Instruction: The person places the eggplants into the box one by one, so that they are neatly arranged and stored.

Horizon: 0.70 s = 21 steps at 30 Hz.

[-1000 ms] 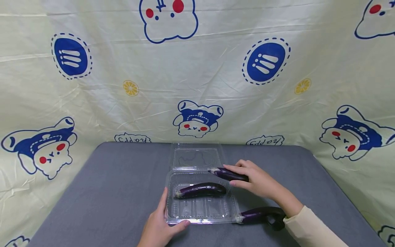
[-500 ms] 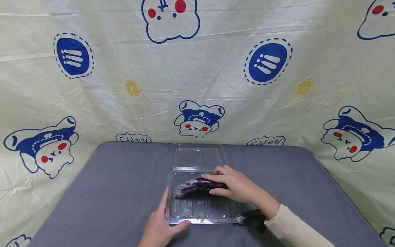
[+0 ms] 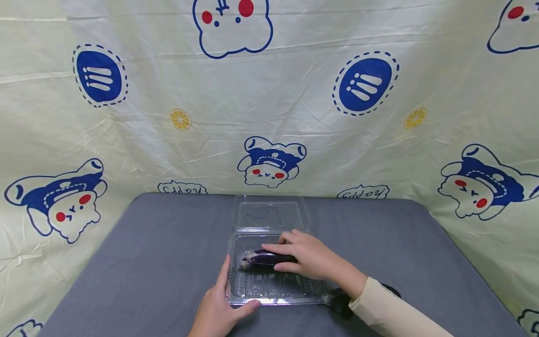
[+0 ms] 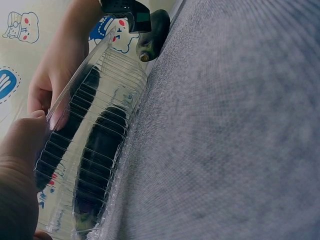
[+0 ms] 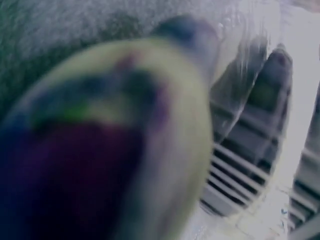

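A clear plastic clamshell container (image 3: 273, 302) lies unfolded, its lid (image 3: 269, 213) toward the back. My left hand (image 3: 221, 302) grips its near left corner, thumb on the front rim and fingers along the left side. My right hand (image 3: 307, 257) holds a dark purple eggplant (image 3: 269, 257) over the base, thumb and fingers on either side. In the left wrist view this eggplant (image 4: 70, 132) sits above a second eggplant (image 4: 102, 150) lying in the base. That lower one is mostly hidden in the head view.
Another eggplant (image 3: 391, 290) lies on the grey table (image 3: 168, 262) right of the container, partly hidden by the right sleeve (image 3: 391, 309) and a dark wrist device (image 3: 343, 309). Behind the table hangs a cream printed curtain (image 3: 269, 93).
My right hand has carried its eggplant left and toward me, from the container's right edge to over the lower eggplant. My left hand keeps its grip on the corner.
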Each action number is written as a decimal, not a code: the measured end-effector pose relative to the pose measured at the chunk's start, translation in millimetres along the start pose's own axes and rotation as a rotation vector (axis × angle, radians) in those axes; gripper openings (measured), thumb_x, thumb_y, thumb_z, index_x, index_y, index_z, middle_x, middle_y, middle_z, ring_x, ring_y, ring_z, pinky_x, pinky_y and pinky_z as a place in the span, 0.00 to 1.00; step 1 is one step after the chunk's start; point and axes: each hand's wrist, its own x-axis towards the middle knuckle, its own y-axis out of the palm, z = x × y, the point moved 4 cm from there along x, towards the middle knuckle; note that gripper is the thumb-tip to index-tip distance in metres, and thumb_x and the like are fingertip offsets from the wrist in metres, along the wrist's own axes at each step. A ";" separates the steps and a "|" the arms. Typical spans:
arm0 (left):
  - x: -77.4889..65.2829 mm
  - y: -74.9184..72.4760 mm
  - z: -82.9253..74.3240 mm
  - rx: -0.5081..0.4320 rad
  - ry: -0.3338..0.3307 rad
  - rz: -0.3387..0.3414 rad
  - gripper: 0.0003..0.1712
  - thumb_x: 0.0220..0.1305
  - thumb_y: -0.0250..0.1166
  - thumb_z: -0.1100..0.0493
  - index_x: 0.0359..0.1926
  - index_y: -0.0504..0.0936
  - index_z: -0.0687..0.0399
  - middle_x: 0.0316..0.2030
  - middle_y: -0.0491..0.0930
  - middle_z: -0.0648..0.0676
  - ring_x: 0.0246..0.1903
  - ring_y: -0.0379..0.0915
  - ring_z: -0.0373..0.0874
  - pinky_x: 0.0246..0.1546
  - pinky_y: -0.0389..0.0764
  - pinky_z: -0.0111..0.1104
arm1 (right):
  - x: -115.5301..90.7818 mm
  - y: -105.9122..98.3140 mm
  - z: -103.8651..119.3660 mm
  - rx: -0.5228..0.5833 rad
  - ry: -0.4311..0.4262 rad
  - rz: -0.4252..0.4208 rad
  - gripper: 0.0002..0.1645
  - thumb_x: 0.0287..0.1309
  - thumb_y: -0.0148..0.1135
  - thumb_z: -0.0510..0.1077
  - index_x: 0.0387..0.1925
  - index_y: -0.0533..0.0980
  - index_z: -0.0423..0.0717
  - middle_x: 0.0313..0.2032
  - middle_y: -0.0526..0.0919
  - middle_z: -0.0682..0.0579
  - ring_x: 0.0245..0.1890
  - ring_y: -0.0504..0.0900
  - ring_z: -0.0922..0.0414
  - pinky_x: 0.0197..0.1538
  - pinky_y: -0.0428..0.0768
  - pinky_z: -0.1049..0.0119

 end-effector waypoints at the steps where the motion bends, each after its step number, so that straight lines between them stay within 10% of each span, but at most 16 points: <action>1: 0.1 0.1 -0.2 0.000 -0.001 0.003 0.72 0.43 0.75 0.30 0.80 0.43 0.49 0.20 0.64 0.43 0.18 0.57 0.33 0.21 0.64 0.27 | 0.8 1.2 0.8 -0.012 -0.009 0.004 0.32 0.65 0.56 0.66 0.69 0.67 0.72 0.46 0.79 0.60 0.44 0.75 0.62 0.48 0.78 0.60; 10: 0.4 -0.6 -1.2 0.015 -0.011 0.014 0.72 0.44 0.74 0.29 0.80 0.43 0.49 0.22 0.68 0.43 0.23 0.63 0.35 0.26 0.70 0.30 | 5.6 14.9 7.2 -0.113 -0.075 0.019 0.32 0.65 0.57 0.65 0.70 0.66 0.75 0.45 0.78 0.61 0.41 0.72 0.63 0.43 0.70 0.66; 21: -0.6 -1.7 -2.3 0.035 -0.004 0.005 0.72 0.43 0.74 0.27 0.79 0.44 0.49 0.51 0.83 0.64 0.42 0.79 0.44 0.45 0.81 0.48 | 6.8 26.9 11.4 -0.199 -0.109 0.031 0.32 0.64 0.58 0.65 0.69 0.67 0.75 0.44 0.76 0.61 0.38 0.70 0.63 0.39 0.65 0.69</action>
